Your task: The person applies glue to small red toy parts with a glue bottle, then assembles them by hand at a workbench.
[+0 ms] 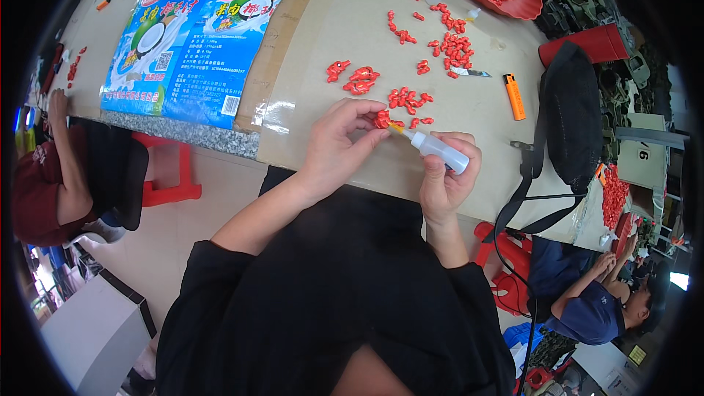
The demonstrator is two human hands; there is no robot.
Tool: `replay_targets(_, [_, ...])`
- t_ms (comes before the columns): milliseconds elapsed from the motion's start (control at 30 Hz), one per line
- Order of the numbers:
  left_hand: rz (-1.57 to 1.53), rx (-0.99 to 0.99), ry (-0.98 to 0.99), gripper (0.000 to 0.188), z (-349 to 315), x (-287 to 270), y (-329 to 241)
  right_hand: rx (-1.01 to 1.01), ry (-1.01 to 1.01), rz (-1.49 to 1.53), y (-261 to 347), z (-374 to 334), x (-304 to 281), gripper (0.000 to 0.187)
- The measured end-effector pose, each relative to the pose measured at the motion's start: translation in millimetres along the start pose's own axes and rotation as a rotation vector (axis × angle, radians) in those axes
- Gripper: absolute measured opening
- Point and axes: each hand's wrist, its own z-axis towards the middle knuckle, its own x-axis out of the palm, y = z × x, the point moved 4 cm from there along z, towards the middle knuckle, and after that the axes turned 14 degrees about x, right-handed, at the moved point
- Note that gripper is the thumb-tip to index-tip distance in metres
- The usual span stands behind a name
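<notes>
Over the near side of the bench (pixel 323 37), the fingers of the left hand (pixel 339 136) pinched a small red piece (pixel 381 119); the right hand (pixel 449 185) gripped a squeeze bottle (pixel 443 153), nozzle against the piece. Oversqueezing could have wetted the left hand.

Bare tabletop (pixel 494 148) leaves passage left of the black bag (pixel 576 117), narrowed by an orange lighter (pixel 515 97).
</notes>
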Motion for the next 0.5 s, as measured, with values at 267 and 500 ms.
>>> replay_targets(267, [-0.001,0.015,0.005,0.029,-0.4,0.5,-0.5,0.010,0.006,-0.009,1.2,-0.5,-1.3,0.030])
replay_targets(500, [0.004,0.012,0.005,0.028,-1.0,-0.2,-0.6,0.006,0.004,0.013,1.8,-0.5,0.1,0.030])
